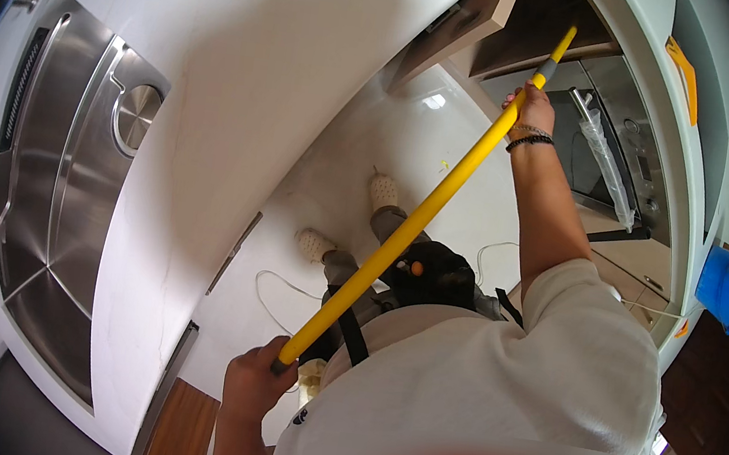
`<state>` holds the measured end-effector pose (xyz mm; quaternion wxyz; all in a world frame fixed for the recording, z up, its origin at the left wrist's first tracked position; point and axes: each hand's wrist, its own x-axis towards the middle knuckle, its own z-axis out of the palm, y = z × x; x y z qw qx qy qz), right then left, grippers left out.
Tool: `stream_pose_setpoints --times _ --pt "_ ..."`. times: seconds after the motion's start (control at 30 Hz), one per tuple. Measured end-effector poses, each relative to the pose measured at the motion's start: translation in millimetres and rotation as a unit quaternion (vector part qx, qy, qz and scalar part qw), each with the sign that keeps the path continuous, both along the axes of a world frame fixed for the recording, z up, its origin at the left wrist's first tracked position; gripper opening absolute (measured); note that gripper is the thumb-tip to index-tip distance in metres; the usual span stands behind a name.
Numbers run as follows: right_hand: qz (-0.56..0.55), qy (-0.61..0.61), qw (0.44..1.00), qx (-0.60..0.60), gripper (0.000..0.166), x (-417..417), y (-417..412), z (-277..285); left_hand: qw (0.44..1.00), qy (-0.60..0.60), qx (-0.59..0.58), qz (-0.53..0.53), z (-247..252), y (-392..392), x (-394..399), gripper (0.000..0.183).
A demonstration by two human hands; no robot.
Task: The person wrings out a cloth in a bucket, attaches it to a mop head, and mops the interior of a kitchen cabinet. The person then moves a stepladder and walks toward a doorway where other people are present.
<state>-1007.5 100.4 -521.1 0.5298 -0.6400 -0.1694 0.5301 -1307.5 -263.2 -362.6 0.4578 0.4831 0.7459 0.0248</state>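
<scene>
A long yellow telescopic pole (405,232) slants across my body in both hands. My left hand (258,378) is closed around its lower end, by the dark end cap. Further up, my right hand (530,110) grips the pole just below its grey collar (546,68). Beyond the collar, the thinner yellow section runs into a dark cabinet opening (540,20) above the built-in oven (594,140). The far tip of the pole is lost in the dark there.
A cabinet door (457,27) stands ajar left of the opening. A steel sink (68,191) is set in the white countertop (229,108) at left. Plastic film wraps the oven handle (605,158). A white cable (276,278) lies on the floor; a blue bucket (725,289) is at right.
</scene>
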Motion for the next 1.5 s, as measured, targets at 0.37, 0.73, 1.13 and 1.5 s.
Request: stream_pose_setpoints --times 0.37,0.73,1.13,1.5 --pt "0.019 -0.044 0.999 -0.003 0.013 8 17 -30 0.999 -0.002 -0.048 0.009 -42 14 15 0.028" --pt "0.026 -0.055 0.992 -0.114 0.014 15 63 -124 0.993 0.025 -0.111 0.003 -64 77 38 0.027" --pt "0.020 -0.002 0.990 -0.142 0.007 -13 7 -107 0.983 0.157 -0.071 -0.059 -29 24 8 0.017" --pt "0.140 0.086 0.968 -0.189 0.015 -117 -183 -52 0.950 0.299 0.044 -0.082 39 -154 -108 0.016"
